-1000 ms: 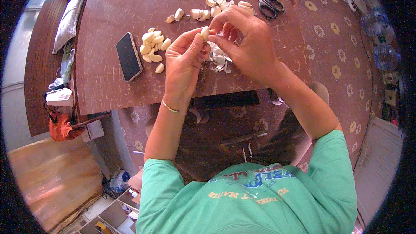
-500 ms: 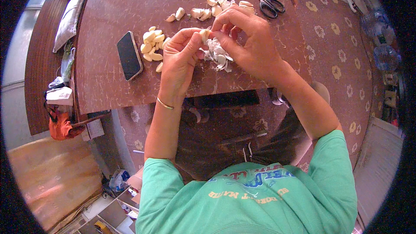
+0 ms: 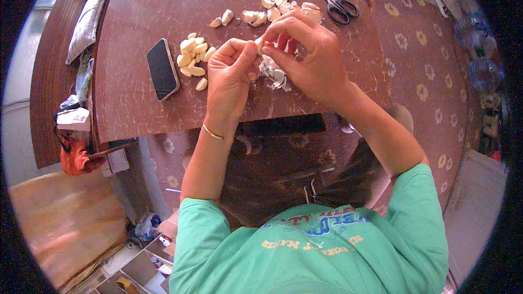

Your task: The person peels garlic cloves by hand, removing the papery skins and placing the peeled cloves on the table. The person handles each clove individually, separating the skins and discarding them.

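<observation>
Between the fingertips of my left hand is a small garlic clove, pinched by thumb and forefinger. My right hand meets it from the other side, its thumb and forefinger pressed together at the clove. Just below the fingers lies a heap of white garlic skins, partly covered by my right hand. A pile of peeled garlic cloves sits left of my left hand, with one clove lying apart near the wrist. Unpeeled garlic cloves are spread beyond both hands.
Black-handled scissors lie at the far right of the brown marbled table. A phone rests left of the peeled pile. The table's near edge runs above my lap. Plastic bottles stand off to the right.
My left hand has shifted slightly right and turned a little, with the clove still pinched. My right thumb and forefinger have drawn closer together at the clove.
</observation>
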`<state>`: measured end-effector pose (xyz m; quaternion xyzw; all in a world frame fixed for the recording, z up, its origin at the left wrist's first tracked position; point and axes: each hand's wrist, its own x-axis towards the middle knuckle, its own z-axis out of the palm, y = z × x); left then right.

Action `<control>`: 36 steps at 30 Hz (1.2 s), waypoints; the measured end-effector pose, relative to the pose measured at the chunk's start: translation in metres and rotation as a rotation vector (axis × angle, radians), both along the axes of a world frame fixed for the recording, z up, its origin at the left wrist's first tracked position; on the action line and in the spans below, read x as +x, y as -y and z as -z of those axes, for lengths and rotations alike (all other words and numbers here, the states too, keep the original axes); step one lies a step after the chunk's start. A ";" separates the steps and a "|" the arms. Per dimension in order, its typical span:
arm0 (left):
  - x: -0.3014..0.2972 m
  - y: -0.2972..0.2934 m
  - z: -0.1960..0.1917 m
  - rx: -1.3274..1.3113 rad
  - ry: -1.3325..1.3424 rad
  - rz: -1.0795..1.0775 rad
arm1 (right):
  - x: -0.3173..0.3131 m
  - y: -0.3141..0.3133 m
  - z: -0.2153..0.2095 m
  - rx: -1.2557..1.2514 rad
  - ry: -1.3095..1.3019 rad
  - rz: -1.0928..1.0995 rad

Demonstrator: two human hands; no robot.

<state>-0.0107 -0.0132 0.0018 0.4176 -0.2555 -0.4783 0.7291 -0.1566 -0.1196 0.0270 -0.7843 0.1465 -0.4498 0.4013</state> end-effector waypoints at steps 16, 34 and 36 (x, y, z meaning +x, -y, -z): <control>0.001 -0.001 -0.007 0.044 -0.002 0.010 | -0.002 0.004 -0.010 -0.092 -0.066 -0.030; 0.001 -0.003 -0.009 0.053 0.106 0.004 | -0.001 0.005 -0.008 -0.175 -0.099 -0.010; 0.003 -0.003 -0.006 0.054 0.110 0.007 | -0.001 0.003 -0.008 -0.167 -0.107 0.005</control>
